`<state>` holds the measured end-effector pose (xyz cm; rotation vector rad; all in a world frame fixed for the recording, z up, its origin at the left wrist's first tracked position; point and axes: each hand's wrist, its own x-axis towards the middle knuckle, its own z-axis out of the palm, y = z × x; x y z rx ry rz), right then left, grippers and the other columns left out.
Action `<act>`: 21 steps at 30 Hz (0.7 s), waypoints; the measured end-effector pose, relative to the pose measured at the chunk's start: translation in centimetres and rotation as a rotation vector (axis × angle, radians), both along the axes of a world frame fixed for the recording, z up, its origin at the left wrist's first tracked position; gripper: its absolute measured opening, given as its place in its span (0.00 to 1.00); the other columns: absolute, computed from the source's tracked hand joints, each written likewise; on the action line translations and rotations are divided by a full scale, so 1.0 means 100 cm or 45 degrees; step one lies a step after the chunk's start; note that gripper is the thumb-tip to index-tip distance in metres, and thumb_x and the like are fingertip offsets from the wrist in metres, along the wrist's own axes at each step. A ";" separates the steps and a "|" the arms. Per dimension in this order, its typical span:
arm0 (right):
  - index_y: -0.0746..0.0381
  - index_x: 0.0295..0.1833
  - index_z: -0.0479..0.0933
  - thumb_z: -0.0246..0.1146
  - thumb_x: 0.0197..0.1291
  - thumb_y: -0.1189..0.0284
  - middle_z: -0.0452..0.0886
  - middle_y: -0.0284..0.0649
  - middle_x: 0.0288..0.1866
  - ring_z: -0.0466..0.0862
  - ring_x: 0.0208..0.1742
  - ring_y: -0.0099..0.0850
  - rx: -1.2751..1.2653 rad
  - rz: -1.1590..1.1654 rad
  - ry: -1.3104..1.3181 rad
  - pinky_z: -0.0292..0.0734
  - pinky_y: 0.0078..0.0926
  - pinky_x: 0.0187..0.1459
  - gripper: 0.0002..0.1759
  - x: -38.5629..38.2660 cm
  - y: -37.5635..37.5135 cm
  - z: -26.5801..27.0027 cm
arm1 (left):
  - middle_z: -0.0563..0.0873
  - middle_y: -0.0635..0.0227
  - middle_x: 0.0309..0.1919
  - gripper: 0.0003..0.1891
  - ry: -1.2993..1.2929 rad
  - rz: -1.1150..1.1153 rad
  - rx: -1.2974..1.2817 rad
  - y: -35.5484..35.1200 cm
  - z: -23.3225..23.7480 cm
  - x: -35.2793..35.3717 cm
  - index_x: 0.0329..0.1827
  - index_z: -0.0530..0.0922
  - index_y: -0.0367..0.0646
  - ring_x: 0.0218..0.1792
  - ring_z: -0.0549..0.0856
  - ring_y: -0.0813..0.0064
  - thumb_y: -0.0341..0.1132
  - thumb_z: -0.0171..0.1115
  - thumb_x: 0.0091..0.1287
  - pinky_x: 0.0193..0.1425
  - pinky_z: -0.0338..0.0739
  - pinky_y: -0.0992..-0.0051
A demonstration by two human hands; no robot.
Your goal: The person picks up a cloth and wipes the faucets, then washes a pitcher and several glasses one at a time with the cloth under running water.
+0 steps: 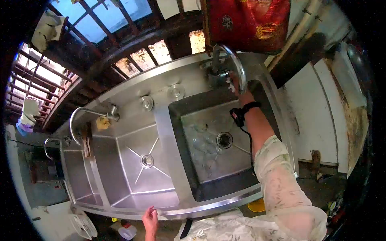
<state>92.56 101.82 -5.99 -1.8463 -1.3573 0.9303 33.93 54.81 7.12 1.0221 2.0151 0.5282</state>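
Note:
My right arm stretches over the right-hand sink basin [237,168] to the curved chrome faucet [242,74] at its back edge. My right hand [240,86] is at the faucet's base, beside its lever; the spout partly covers the hand, and its fingers do not show clearly. Small white patches show by the fingers, too blurred to name. In the basin, a clear, watery or plastic-looking patch [201,146] lies left of the drain [224,140]. Near the front rim of the middle basin [132,176], my left hand [150,219] holds nothing, its fingers loosely bent and apart.
A second faucet [76,120] stands over the middle basin, with a yellow cloth or sponge [103,123] beside it. Two round metal knobs, one of them a drain-like cap [175,92], sit on the back ledge. A red bag [249,26] hangs behind; barred windows [116,24] rise at left.

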 end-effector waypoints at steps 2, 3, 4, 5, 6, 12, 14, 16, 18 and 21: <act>0.65 0.61 0.72 0.61 0.68 0.56 0.79 0.43 0.49 0.78 0.45 0.35 -0.026 0.075 -0.087 0.74 0.32 0.46 0.26 0.009 0.000 -0.001 | 0.86 0.66 0.37 0.15 -0.032 0.026 0.020 0.004 -0.002 0.003 0.58 0.79 0.34 0.36 0.82 0.81 0.27 0.59 0.70 0.44 0.78 0.78; 0.66 0.62 0.72 0.60 0.68 0.56 0.79 0.44 0.51 0.78 0.47 0.36 -0.023 0.084 -0.079 0.74 0.32 0.48 0.27 0.011 0.001 -0.001 | 0.86 0.66 0.37 0.15 -0.038 0.036 0.023 0.004 -0.009 0.002 0.58 0.79 0.34 0.36 0.82 0.81 0.27 0.59 0.70 0.44 0.78 0.78; 0.66 0.64 0.72 0.60 0.68 0.55 0.79 0.45 0.53 0.78 0.49 0.36 0.001 0.071 -0.027 0.75 0.32 0.51 0.28 0.013 0.000 0.000 | 0.86 0.66 0.38 0.15 -0.060 0.051 0.033 0.007 -0.013 0.002 0.58 0.78 0.34 0.37 0.82 0.81 0.27 0.59 0.70 0.45 0.78 0.78; 0.66 0.63 0.72 0.59 0.69 0.55 0.79 0.42 0.50 0.78 0.47 0.33 0.069 0.026 0.079 0.75 0.29 0.49 0.28 0.011 -0.002 -0.001 | 0.86 0.65 0.38 0.15 -0.081 0.060 0.041 0.009 -0.016 0.001 0.58 0.78 0.34 0.38 0.82 0.80 0.27 0.59 0.70 0.45 0.78 0.78; 0.66 0.63 0.72 0.59 0.69 0.55 0.79 0.42 0.50 0.78 0.47 0.33 0.062 0.022 0.078 0.75 0.29 0.49 0.28 0.005 -0.001 -0.006 | 0.86 0.65 0.38 0.15 -0.081 0.057 0.034 0.007 -0.017 -0.001 0.58 0.78 0.34 0.38 0.82 0.80 0.27 0.59 0.70 0.45 0.78 0.78; 0.58 0.62 0.74 0.54 0.65 0.38 0.84 0.40 0.47 0.82 0.31 0.37 -0.151 -0.186 1.411 0.69 0.27 0.20 0.36 -0.047 -0.103 0.055 | 0.86 0.64 0.42 0.15 -0.169 0.011 0.100 0.029 -0.009 0.011 0.60 0.77 0.34 0.43 0.83 0.79 0.28 0.58 0.72 0.51 0.78 0.77; 0.57 0.57 0.77 0.52 0.64 0.34 0.84 0.39 0.43 0.82 0.32 0.35 -0.401 -0.217 1.902 0.68 0.26 0.20 0.38 -0.062 -0.140 0.074 | 0.86 0.64 0.43 0.15 -0.158 -0.016 0.060 0.041 -0.005 0.019 0.60 0.77 0.34 0.44 0.83 0.78 0.28 0.57 0.72 0.52 0.78 0.77; 0.56 0.53 0.74 0.54 0.69 0.42 0.79 0.38 0.46 0.79 0.37 0.33 -0.265 -0.258 1.979 0.69 0.27 0.20 0.28 -0.080 -0.152 0.092 | 0.86 0.64 0.43 0.15 -0.160 -0.041 0.042 0.042 -0.011 0.021 0.60 0.77 0.34 0.43 0.83 0.78 0.27 0.58 0.72 0.51 0.78 0.77; 0.57 0.59 0.73 0.56 0.71 0.50 0.79 0.38 0.47 0.80 0.38 0.31 -0.264 -0.344 2.095 0.69 0.24 0.19 0.24 -0.088 -0.150 0.105 | 0.86 0.63 0.43 0.15 -0.157 -0.082 0.026 0.044 -0.017 0.023 0.60 0.77 0.35 0.44 0.83 0.78 0.26 0.58 0.71 0.50 0.78 0.77; 0.58 0.64 0.72 0.57 0.71 0.58 0.79 0.39 0.47 0.79 0.38 0.27 -0.266 -0.209 1.927 0.68 0.19 0.19 0.22 -0.100 -0.152 0.136 | 0.86 0.63 0.43 0.15 -0.176 -0.078 0.047 0.050 -0.017 0.033 0.60 0.77 0.35 0.43 0.83 0.78 0.26 0.59 0.71 0.49 0.79 0.76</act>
